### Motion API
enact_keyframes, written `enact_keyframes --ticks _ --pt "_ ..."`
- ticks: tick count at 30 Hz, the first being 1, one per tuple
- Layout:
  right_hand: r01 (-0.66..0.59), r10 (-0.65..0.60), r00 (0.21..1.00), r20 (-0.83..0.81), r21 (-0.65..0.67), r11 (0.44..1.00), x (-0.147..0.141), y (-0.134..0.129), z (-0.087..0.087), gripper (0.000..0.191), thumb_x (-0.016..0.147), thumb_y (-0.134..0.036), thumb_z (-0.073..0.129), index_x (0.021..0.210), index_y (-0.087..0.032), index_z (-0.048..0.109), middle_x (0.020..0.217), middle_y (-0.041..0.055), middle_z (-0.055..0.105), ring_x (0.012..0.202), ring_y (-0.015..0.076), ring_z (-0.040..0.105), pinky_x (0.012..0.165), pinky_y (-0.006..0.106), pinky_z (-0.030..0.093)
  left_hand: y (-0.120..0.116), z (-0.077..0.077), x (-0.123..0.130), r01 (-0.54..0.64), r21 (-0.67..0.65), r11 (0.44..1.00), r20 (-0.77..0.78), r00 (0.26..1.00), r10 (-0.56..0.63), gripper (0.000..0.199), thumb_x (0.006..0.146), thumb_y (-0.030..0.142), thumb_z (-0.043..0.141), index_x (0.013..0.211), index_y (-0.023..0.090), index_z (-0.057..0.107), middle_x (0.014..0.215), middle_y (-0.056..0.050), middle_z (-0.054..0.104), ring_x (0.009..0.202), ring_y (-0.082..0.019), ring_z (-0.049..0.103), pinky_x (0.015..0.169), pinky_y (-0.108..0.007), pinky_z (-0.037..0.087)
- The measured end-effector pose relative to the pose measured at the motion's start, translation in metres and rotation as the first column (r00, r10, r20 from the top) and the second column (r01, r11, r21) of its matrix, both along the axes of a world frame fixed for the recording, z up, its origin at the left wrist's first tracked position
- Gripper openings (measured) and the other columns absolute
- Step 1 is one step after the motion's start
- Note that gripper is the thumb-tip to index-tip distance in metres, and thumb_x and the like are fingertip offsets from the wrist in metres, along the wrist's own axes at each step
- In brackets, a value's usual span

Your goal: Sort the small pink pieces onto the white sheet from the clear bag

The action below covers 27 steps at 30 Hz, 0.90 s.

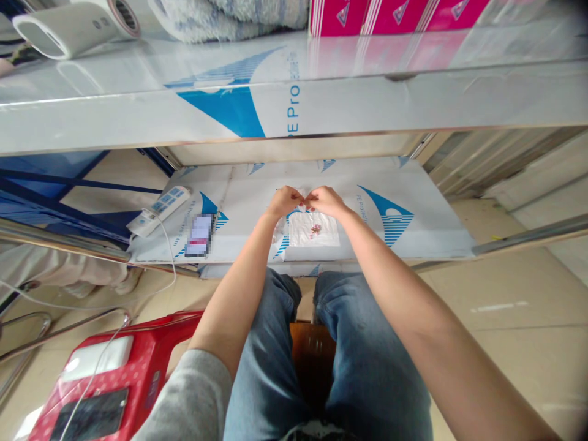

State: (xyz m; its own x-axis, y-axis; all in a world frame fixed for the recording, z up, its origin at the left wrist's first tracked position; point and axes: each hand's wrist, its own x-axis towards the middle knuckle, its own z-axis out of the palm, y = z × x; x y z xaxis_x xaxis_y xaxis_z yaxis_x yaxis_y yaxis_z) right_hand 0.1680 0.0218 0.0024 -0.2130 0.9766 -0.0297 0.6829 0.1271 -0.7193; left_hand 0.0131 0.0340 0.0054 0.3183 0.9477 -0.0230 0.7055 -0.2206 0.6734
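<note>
My left hand (285, 201) and my right hand (324, 201) meet over the middle of the film-covered lower shelf (248, 184). Their fingertips are pinched close together on something small and pale, too small to name. Just in front of them, nearer to me, a white sheet (328, 239) that looks like thin paper or plastic lies flat. On it sits a little heap of small pinkish-red pieces (315, 230). Beside my left wrist a bit of clear plastic (278, 229) shows, partly hidden by the arm.
A phone (199, 235) and a white power strip (160, 210) with a cable lie at the shelf's left. Above hangs an upper shelf (367, 104) with pink boxes (397, 17), a fluffy cloth (229, 18) and a white device (68, 30). A red stool (151, 349) stands lower left.
</note>
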Motion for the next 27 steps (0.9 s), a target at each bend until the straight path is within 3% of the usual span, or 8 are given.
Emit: enact_keyframes --ticks 3,6,11,18,23,27 --pt "0.053 -0.080 0.975 0.207 0.134 0.990 -0.005 -0.002 0.005 0.009 0.067 -0.028 0.063 0.065 -0.019 0.067 0.071 0.0056 0.068 0.076 0.0202 0.063 0.064 0.026 0.042 -0.001 0.001 0.003 -0.047 0.058 0.997 -0.072 0.996 0.051 0.019 0.073 0.025 0.051 0.066 0.016 0.067 0.065 -0.005 0.063 0.066 -0.016 0.057 0.064 -0.026 0.040" --pt "0.079 -0.134 0.955 0.263 0.210 0.974 -0.010 -0.004 0.007 0.012 0.068 -0.032 0.062 0.069 -0.021 0.067 0.078 0.0064 0.069 0.080 0.0213 0.062 0.066 0.027 0.041 0.000 0.001 0.006 -0.075 0.083 0.994 -0.097 0.992 0.083 0.019 0.073 0.026 0.051 0.068 0.017 0.067 0.072 -0.006 0.065 0.071 -0.017 0.057 0.067 -0.026 0.040" --pt "0.119 -0.188 0.945 0.268 0.252 0.960 -0.007 -0.004 0.005 0.010 0.070 -0.029 0.060 0.069 -0.022 0.066 0.077 0.0051 0.068 0.083 0.0205 0.060 0.066 0.025 0.040 0.001 0.001 0.005 -0.071 0.070 0.995 -0.077 0.994 0.077 0.018 0.073 0.025 0.049 0.069 0.017 0.065 0.072 -0.005 0.065 0.070 -0.016 0.057 0.067 -0.025 0.040" --pt "0.250 -0.322 0.913 0.252 0.280 0.927 0.005 0.000 -0.004 0.012 0.072 -0.030 0.057 0.074 -0.022 0.065 0.077 0.0045 0.067 0.077 0.0201 0.060 0.065 0.027 0.040 -0.004 0.006 0.004 -0.163 0.100 0.982 -0.102 0.980 0.173 0.015 0.071 0.027 0.052 0.070 0.019 0.064 0.073 -0.006 0.065 0.072 -0.017 0.057 0.064 -0.024 0.038" --pt "0.214 -0.303 0.919 0.251 0.327 0.920 0.004 -0.002 -0.001 0.016 0.071 -0.024 0.059 0.086 -0.023 0.061 0.080 0.0031 0.066 0.078 0.0202 0.059 0.065 0.027 0.040 -0.004 0.004 0.004 -0.197 0.102 0.975 -0.124 0.970 0.209 0.017 0.070 0.031 0.053 0.068 0.018 0.064 0.070 -0.007 0.064 0.074 -0.019 0.058 0.065 -0.026 0.039" --pt "0.167 -0.240 0.954 0.180 0.342 0.925 0.001 -0.005 0.005 0.018 0.071 -0.016 0.054 0.087 -0.023 0.060 0.081 0.0023 0.065 0.077 0.0185 0.059 0.068 0.027 0.040 0.001 0.000 0.005 -0.192 0.034 0.981 -0.008 0.981 0.193 0.021 0.071 0.035 0.054 0.062 0.017 0.062 0.065 -0.006 0.062 0.070 -0.018 0.058 0.064 -0.026 0.040"
